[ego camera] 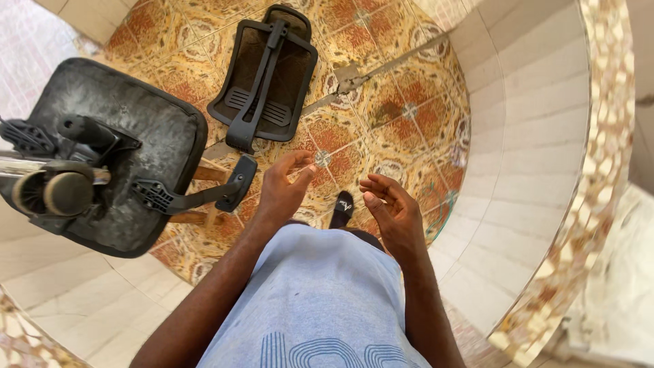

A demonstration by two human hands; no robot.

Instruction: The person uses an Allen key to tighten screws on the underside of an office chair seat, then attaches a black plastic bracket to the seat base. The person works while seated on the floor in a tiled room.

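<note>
Armrest (pixel 197 194), black and fixed to the upturned chair seat (pixel 116 146) at the patterned floor's (pixel 402 102) left edge, sits just beside the loosely curled left hand (pixel 283 187); right hand (pixel 392 211) open, both empty.

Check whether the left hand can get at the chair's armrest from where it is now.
Probably yes. The left hand is open beside the armrest sticking out from the upturned seat, with nothing between them. The right hand is clear of that path.
</note>
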